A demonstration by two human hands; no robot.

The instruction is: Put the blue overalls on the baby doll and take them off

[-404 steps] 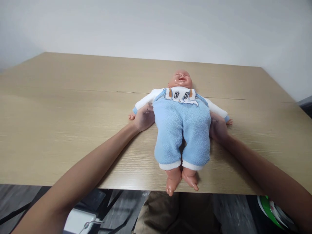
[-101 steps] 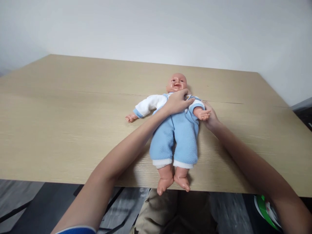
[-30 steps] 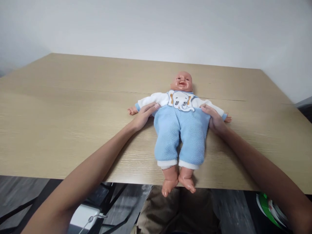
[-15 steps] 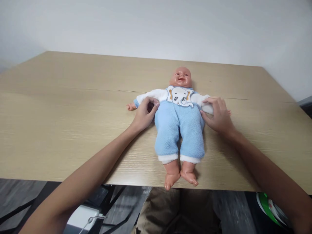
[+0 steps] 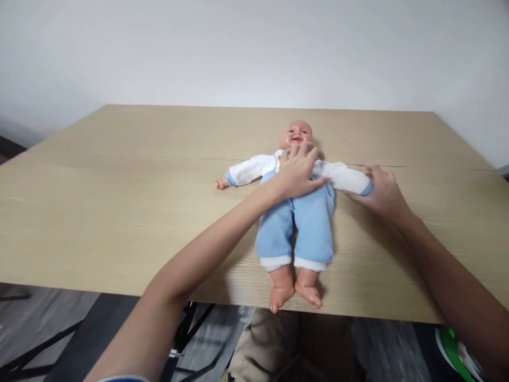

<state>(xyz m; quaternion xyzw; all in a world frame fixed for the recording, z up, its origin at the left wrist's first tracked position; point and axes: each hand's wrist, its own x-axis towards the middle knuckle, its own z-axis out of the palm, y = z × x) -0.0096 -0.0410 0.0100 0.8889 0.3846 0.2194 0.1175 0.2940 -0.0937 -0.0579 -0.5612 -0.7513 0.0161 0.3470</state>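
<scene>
A baby doll [image 5: 314, 228] in a blue and white fleece outfit lies on its back, its head away from me and its bare feet at the table's near edge. My left hand [image 5: 300, 172] rests on the doll's chest with the fingers spread, covering most of the elephant patch. At the right, my right hand [image 5: 379, 191] is wrapped round the cuff end of the doll's sleeve [image 5: 344, 176], and the doll's hand there is hidden. The other sleeve [image 5: 250, 171] stretches out to the left, its small plastic hand showing.
The doll lies on a light wooden table [image 5: 119, 212] with a seam running across it. A pale wall [image 5: 254, 53] stands behind. Below the near edge are my trousers [image 5: 266, 345], black metal bars [image 5: 40, 345] and a green and white round thing [image 5: 451, 347] at lower right.
My left hand has moved from the doll's left-hand side onto its chest. My right hand has slid outward along the sleeve to the cuff and closed round it.
</scene>
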